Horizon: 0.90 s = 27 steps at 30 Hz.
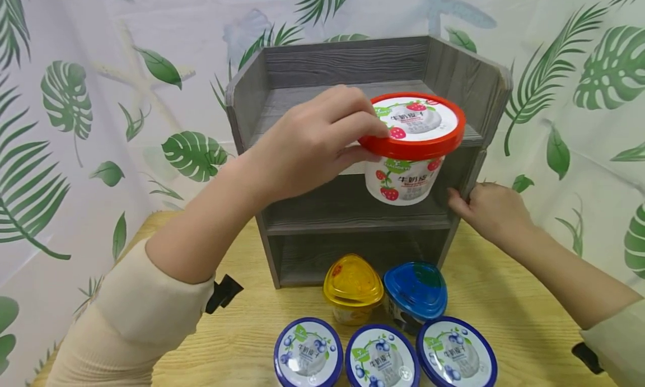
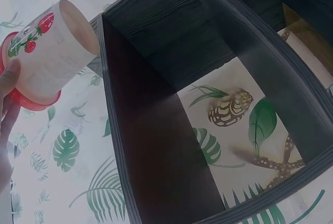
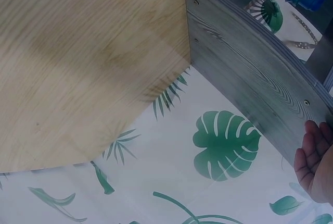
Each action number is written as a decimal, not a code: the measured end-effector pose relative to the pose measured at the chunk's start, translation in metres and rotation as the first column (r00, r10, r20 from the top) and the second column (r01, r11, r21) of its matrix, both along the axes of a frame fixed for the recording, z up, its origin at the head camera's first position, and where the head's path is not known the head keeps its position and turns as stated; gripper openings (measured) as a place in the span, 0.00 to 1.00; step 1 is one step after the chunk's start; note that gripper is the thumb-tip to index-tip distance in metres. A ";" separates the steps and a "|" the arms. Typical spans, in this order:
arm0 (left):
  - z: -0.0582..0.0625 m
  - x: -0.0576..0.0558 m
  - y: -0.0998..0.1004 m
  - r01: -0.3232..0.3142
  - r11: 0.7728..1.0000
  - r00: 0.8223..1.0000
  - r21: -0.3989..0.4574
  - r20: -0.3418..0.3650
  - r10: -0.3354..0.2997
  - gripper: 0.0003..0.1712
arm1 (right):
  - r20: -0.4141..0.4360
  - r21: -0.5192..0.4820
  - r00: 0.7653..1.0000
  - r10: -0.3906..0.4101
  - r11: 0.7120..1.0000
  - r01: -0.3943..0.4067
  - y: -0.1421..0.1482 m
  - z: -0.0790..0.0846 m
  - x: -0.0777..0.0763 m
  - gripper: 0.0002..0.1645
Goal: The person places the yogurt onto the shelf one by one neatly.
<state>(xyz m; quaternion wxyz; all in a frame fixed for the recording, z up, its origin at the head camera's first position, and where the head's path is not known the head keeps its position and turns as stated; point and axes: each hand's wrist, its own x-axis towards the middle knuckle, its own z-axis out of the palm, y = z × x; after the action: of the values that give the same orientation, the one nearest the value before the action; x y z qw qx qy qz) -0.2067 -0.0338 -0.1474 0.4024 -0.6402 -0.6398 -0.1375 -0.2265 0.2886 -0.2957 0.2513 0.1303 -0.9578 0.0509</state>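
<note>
By its red lid, my left hand [image 1: 322, 135] grips a white paper tub [image 1: 403, 180] printed with strawberries, held up in front of the shelf's top level. In the left wrist view the tub [image 2: 57, 52] is tilted, its base toward the shelf. My right hand [image 1: 496, 210] holds the right side panel of the grey wooden shelf [image 1: 358, 222], thumb around the front edge. In the right wrist view, the right hand's curled fingers [image 3: 312, 151] lie against the panel's outer face.
Before the shelf stand a yellow-lidded tub [image 1: 353, 283] and a blue-lidded tub [image 1: 415, 292]. Nearer are three blueberry tubs with purple rims, at left [image 1: 308, 350], middle [image 1: 383, 359] and right [image 1: 457, 350]. A leaf-patterned sheet [image 1: 126, 96] hangs behind the wooden table [image 1: 232, 325].
</note>
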 end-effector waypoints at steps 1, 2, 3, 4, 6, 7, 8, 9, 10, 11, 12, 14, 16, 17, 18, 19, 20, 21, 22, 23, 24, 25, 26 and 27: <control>0.002 -0.001 0.001 -0.006 1.000 1.000 -0.002 0.002 0.006 0.11 | 0.005 -0.004 1.000 -0.002 1.000 0.002 0.000 0.000 0.000 0.33; 0.003 -0.002 0.002 -0.011 1.000 1.000 -0.005 0.004 0.011 0.11 | 0.011 -0.006 1.000 -0.006 1.000 0.006 0.000 0.001 0.000 0.34; 0.005 -0.003 0.003 -0.015 1.000 1.000 -0.008 0.004 0.015 0.12 | 0.015 -0.008 1.000 -0.009 1.000 0.009 0.000 0.001 0.000 0.34; 0.006 -0.004 0.004 -0.019 1.000 1.000 -0.010 0.004 0.019 0.12 | 0.017 -0.012 1.000 -0.012 1.000 0.012 0.000 0.001 0.000 0.34; 0.008 -0.005 0.006 -0.027 1.000 1.000 -0.011 0.009 0.027 0.12 | 0.018 -0.013 1.000 -0.018 1.000 0.018 0.001 0.001 0.000 0.34; 0.010 -0.006 0.006 -0.037 0.999 0.999 -0.011 0.010 0.037 0.12 | 0.019 -0.014 1.000 -0.020 1.000 0.020 0.001 0.001 0.000 0.33; 0.011 -0.006 0.007 -0.047 0.999 0.999 -0.011 0.012 0.047 0.13 | 0.019 -0.014 1.000 -0.022 1.000 0.022 0.001 0.001 0.000 0.33; 0.012 -0.007 0.007 -0.059 0.998 0.998 -0.011 0.013 0.060 0.13 | 0.021 -0.013 1.000 -0.022 1.000 0.022 0.001 0.001 0.000 0.33; 0.013 -0.007 0.007 -0.072 0.997 0.997 -0.011 0.015 0.072 0.13 | 0.025 -0.014 0.999 -0.021 1.000 0.022 0.001 0.001 0.000 0.33; 0.015 -0.008 0.007 -0.081 0.997 0.996 -0.010 0.019 0.082 0.13 | 0.027 -0.014 0.999 -0.020 1.000 0.021 0.001 0.001 0.000 0.33; 0.016 -0.008 0.007 -0.093 0.996 0.995 -0.010 0.021 0.093 0.13 | 0.029 -0.014 0.999 -0.019 1.000 0.019 0.001 0.001 0.000 0.33; 0.018 -0.009 0.007 -0.108 0.994 0.994 -0.009 0.027 0.109 0.13 | 0.020 -0.008 1.000 -0.011 1.000 0.011 0.001 0.000 0.000 0.33; 0.021 -0.011 0.007 -0.125 0.992 0.992 -0.008 0.035 0.125 0.14 | -0.005 0.001 1.000 -0.001 1.000 0.001 0.002 -0.001 0.000 0.33; 0.022 -0.012 0.008 -0.132 0.991 0.990 -0.006 0.039 0.132 0.14 | -0.023 0.008 1.000 0.005 1.000 -0.005 0.002 -0.001 0.000 0.33; 0.024 -0.013 0.009 -0.141 0.990 0.989 -0.004 0.042 0.141 0.14 | -0.036 0.011 0.999 0.010 1.000 -0.010 0.002 -0.001 0.000 0.33; 0.025 -0.014 0.009 -0.149 0.989 0.988 -0.002 0.046 0.149 0.14 | -0.051 0.016 0.999 0.016 1.000 -0.015 0.002 -0.001 -0.001 0.33; 0.026 -0.016 0.010 -0.156 0.988 0.986 -0.001 0.054 0.155 0.15 | -0.059 0.018 0.998 0.020 1.000 -0.019 0.002 -0.001 -0.001 0.33; 0.027 -0.017 0.011 -0.159 0.987 0.986 -0.001 0.059 0.159 0.15 | -0.063 0.019 0.998 0.023 1.000 -0.022 0.002 -0.001 -0.001 0.33; 0.028 -0.018 0.013 -0.159 0.987 0.985 -0.001 0.063 0.159 0.15 | -0.062 0.018 0.998 0.024 1.000 -0.023 0.002 0.000 0.000 0.34; 0.028 -0.019 0.014 -0.160 0.987 0.985 -0.003 0.067 0.160 0.14 | -0.063 0.018 0.998 0.026 1.000 -0.024 0.002 0.000 0.000 0.34; 0.029 -0.020 0.015 -0.163 0.987 0.984 -0.007 0.071 0.163 0.15 | -0.058 0.015 0.998 0.025 1.000 -0.024 0.002 0.000 0.000 0.34; 0.029 -0.020 0.016 -0.164 0.986 0.984 -0.011 0.074 0.165 0.14 | -0.052 0.012 0.998 0.023 1.000 -0.022 0.002 0.000 0.000 0.34; 0.029 -0.021 0.017 -0.166 0.986 0.983 -0.018 0.081 0.167 0.14 | -0.045 0.007 0.999 0.021 1.000 -0.021 0.001 0.000 0.000 0.34; 0.029 -0.021 0.018 -0.168 0.985 0.982 -0.025 0.085 0.170 0.14 | -0.041 0.004 0.999 0.019 1.000 -0.019 0.001 0.000 0.001 0.34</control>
<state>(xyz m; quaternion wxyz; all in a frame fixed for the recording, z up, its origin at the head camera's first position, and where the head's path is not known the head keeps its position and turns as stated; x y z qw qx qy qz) -0.2278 -0.0158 -0.1181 0.3787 -0.5805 -0.7099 -0.1249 -0.2260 0.2897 -0.2955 0.2700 0.1410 -0.9512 0.0487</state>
